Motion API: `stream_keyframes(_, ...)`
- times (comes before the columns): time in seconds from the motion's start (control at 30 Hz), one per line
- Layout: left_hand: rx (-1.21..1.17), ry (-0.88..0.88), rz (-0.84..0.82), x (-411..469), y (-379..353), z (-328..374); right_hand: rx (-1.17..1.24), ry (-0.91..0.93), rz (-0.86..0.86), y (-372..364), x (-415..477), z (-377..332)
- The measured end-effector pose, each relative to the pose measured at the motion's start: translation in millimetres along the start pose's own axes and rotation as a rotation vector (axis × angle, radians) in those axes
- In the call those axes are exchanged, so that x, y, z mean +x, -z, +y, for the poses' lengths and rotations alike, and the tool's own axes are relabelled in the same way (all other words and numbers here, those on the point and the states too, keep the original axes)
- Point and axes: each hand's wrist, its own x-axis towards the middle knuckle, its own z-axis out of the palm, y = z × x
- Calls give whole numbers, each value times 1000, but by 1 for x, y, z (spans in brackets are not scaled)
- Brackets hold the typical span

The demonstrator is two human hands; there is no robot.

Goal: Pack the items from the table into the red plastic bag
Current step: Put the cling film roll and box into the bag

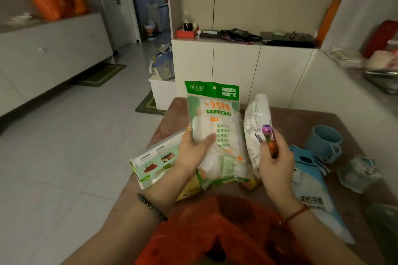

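The red plastic bag [217, 232] lies at the near edge of the table [323, 120], right below both arms, and its mouth looks open to the top. Just above it, the left hand [191, 150] has its fingers and thumb wrapped around a green-topped packet of throwaway gloves [215, 131], held upright. The right hand [275, 161] is closed on a white printed packet [256, 127] and also a small shiny wrapped sweet or snack [270, 142].

I think the step is lifting things to drop them in the bag. Next, both hands need to come down over the opening and let go.

Still on the table are a long box of wrap [155, 163], a blue glove packet [312, 196], a blue cup [325, 142] and a crumpled clear bag [357, 172].

The inside of the red bag is dark and blurry. A yellow packet [189, 187] is mostly hidden under the left hand.
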Motion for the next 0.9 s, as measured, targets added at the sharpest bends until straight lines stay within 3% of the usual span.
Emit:
stream_keyframes(0.17, -161, 36, -126, -71, -6, 12, -545, 454, -267, 36, -67, -52)
stream_keyframes(0.23, -168, 79, -90, -90, 4, 7, -567, 443, -448, 48, -88, -65)
stream_keyframes(0.3, -165, 110, -65, -107, 19, 2, -354, 295, -634, 64, -103, -74)
stream_keyframes(0.4, -210, 172, -133, -139, 34, -4, -44, -10, -513, 83, -111, -83)
stream_keyframes(0.5, -151, 145, -282, -169, 37, 3, 441, -438, -651, 93, -114, -88)
stream_keyframes(0.57, -85, 112, -341, -177, 39, 12, 595, -518, -647, 97, -119, -89)
stream_keyframes(0.73, 271, -77, -449, -183, 49, 29, 812, -664, -629, 111, -127, -85)
stream_keyframes(0.77, 434, -149, -406, -178, 59, 24, 868, -693, -649, 116, -130, -86)
stream_keyframes(0.83, 987, -273, -315, -162, 85, 9, 890, -728, -624, 125, -133, -75)
stream_keyframes(0.9, 1461, -250, -296, -151, 107, -6, 794, -757, -681, 129, -137, -68)
